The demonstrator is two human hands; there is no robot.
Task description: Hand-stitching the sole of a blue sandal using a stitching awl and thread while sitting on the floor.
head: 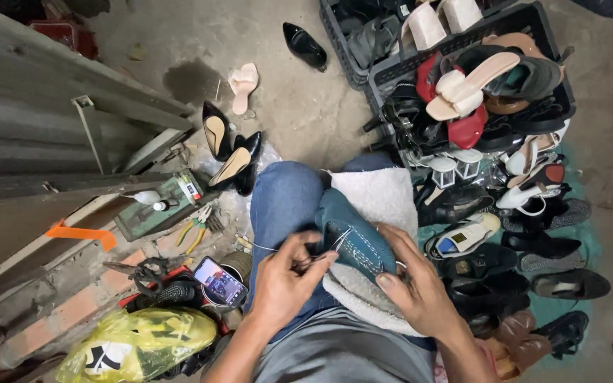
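A dark teal shoe (352, 234) with pale stitching lies on a white fleecy cloth (381, 195) over my lap. My right hand (416, 284) grips the shoe from the right side, thumb on its sole edge. My left hand (289, 273) pinches a needle with a thin pale thread (264, 247) at the shoe's left side; the thread runs out to the left across my jeans.
A black crate (391, 71) piled with sandals and heels stands ahead right, more shoes (533, 241) spread on the floor beside it. Left are black pumps (232, 152), pliers (196, 230), a green box (157, 206), a lit phone (219, 281) and a yellow bag (136, 344).
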